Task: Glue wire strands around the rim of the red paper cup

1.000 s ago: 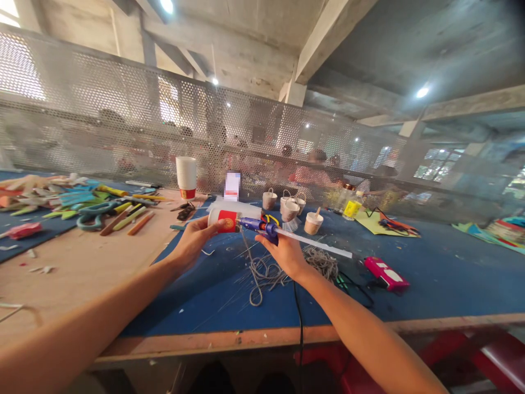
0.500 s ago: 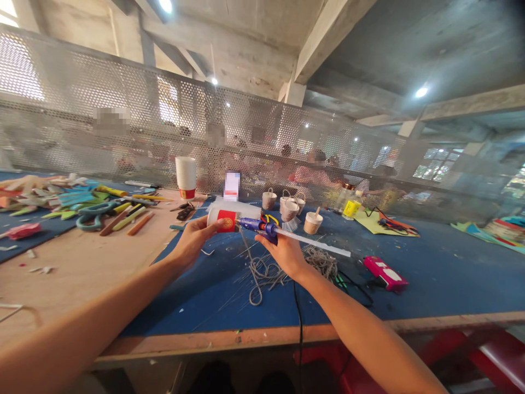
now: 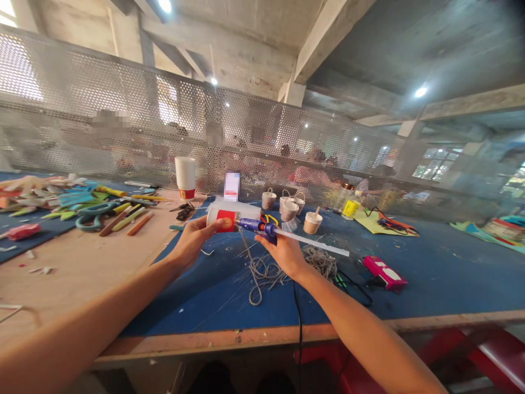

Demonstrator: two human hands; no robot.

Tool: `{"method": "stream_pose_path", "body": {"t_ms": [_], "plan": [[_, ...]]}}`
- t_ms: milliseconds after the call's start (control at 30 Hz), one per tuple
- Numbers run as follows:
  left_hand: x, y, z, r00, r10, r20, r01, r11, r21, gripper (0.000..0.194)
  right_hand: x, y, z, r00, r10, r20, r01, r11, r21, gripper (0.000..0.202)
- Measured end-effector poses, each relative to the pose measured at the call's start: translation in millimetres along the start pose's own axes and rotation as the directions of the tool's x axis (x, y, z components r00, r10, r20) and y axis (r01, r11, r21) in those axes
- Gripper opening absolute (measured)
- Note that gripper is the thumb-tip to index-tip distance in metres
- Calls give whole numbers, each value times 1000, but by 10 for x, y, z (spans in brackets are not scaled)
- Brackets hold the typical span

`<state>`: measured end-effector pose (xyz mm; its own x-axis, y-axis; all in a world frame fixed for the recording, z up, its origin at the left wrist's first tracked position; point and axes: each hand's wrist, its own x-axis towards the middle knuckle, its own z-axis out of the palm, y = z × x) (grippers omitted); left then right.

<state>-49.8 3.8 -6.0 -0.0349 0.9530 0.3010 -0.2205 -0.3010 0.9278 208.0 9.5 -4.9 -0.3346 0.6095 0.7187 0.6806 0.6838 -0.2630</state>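
A white and red paper cup (image 3: 227, 220) lies sideways in my left hand (image 3: 194, 236), its red base end facing right. My right hand (image 3: 286, 253) is closed round a blue glue gun (image 3: 255, 225), whose nozzle is at the cup's base; whether it touches I cannot tell. Out of the gun's back sticks a long white glue stick (image 3: 314, 243). Grey cord (image 3: 262, 273) hangs down by the cup's base and runs into a loose tangle on the blue table mat below my hands.
Small cord-wrapped cups (image 3: 289, 209) stand behind my hands, near a phone (image 3: 232, 186). Stacked paper cups (image 3: 186, 178), scissors (image 3: 96, 214) and tools lie left. To the right are a pink box (image 3: 384, 273) and a yellow-labelled bottle (image 3: 351, 206). A perforated metal screen (image 3: 246, 126) closes the far side.
Hardly anything differs. The glue gun and its glue stick have shifted very slightly left, while the cup stays in place.
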Motion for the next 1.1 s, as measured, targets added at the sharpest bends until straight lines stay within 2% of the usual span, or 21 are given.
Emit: {"method": "stream_pose_path", "body": {"t_ms": [333, 700, 1100], "plan": [[-11, 12, 12, 1000, -22, -21, 22, 1000, 5, 34, -13, 11, 0, 1000, -5, 19, 5, 1000, -5, 40], [7, 9, -6, 999, 13, -52, -12, 999, 35, 35, -16, 1, -6, 999, 10, 35, -10, 1000, 11, 36], [-11, 73, 36, 998, -26, -60, 26, 1000, 9, 31, -19, -13, -12, 999, 20, 45, -19, 1000, -13, 37]]}}
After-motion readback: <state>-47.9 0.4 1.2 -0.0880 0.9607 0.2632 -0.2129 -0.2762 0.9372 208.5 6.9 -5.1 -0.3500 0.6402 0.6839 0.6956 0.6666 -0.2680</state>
